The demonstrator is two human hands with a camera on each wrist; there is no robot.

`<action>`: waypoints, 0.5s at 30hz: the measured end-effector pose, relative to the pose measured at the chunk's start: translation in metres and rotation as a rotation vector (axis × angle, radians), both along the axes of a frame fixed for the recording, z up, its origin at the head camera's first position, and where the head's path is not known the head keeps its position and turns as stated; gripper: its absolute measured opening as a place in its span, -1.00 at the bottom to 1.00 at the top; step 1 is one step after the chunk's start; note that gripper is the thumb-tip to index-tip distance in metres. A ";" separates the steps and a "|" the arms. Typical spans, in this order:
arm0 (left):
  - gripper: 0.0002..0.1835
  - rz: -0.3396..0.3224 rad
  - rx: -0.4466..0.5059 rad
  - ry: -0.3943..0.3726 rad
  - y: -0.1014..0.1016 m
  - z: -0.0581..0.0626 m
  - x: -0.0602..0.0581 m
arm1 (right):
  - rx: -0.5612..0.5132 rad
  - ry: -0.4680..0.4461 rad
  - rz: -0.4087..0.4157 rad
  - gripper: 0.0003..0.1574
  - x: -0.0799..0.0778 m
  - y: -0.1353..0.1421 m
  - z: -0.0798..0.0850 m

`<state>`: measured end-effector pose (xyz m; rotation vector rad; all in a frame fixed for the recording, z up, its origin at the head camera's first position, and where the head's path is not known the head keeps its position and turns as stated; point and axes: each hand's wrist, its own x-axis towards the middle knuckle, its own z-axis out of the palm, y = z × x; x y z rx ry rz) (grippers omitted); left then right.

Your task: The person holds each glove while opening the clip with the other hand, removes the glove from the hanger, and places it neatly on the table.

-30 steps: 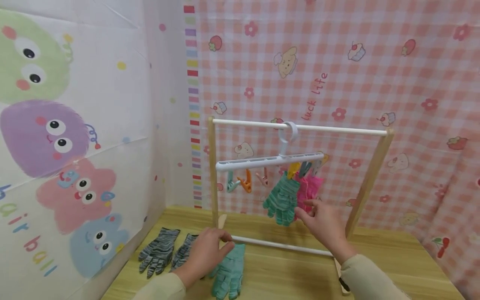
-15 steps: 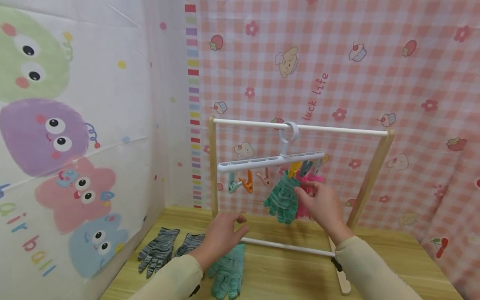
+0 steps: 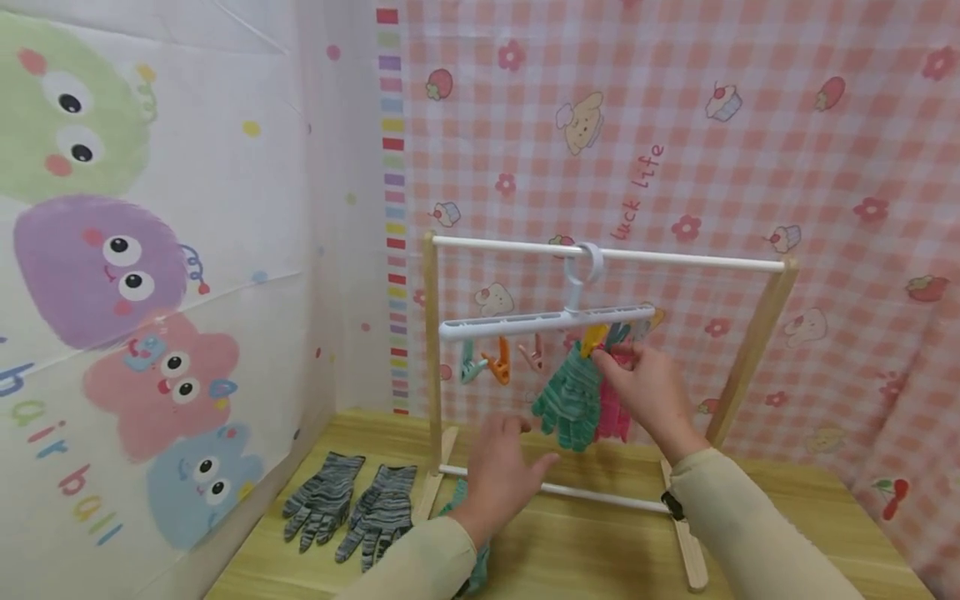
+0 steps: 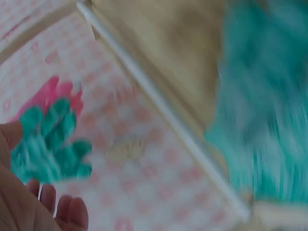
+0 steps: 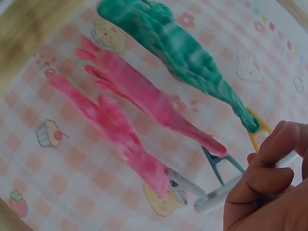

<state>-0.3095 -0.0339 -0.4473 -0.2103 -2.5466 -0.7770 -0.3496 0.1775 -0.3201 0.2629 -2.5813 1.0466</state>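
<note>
My left hand [image 3: 506, 471] is over the table, fingers apart and holding nothing, below and left of a green striped glove [image 3: 570, 404] hanging from a yellow clothespin [image 3: 595, 337]. My right hand [image 3: 652, 396] is raised to that clothespin, its thumb at the pin's lower edge. In the right wrist view its fingers are bent beside the pin; whether they pinch it is hidden. Two pink gloves [image 5: 130, 86] hang behind, from a blue-grey clothespin [image 5: 219, 166] and a grey clothespin [image 5: 185, 185]. Another green glove [image 4: 264, 120] lies on the table, mostly covered by my left arm in the head view.
A white clip hanger [image 3: 510, 323] hooks over the top rod [image 3: 690, 261] of a wooden-sided rack. Mint [image 3: 471, 362], orange [image 3: 498, 362] and pink [image 3: 532, 352] clothespins dangle from its left part. Two grey striped gloves [image 3: 322, 500] lie at the table's left.
My right hand has risen from the pink gloves to the yellow clothespin. My left hand has moved right and up, toward the hanging green glove, uncovering the second grey glove.
</note>
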 end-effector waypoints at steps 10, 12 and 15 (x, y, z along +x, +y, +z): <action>-0.31 0.156 0.095 0.067 0.057 -0.024 -0.014 | 0.040 -0.032 -0.030 -0.18 -0.013 -0.008 0.024; -0.30 0.179 0.112 0.085 0.063 -0.024 -0.016 | 0.049 -0.030 -0.045 -0.13 -0.015 -0.010 0.024; -0.29 0.213 0.127 0.116 0.071 -0.023 -0.018 | 0.065 -0.027 -0.069 -0.09 -0.018 -0.011 0.024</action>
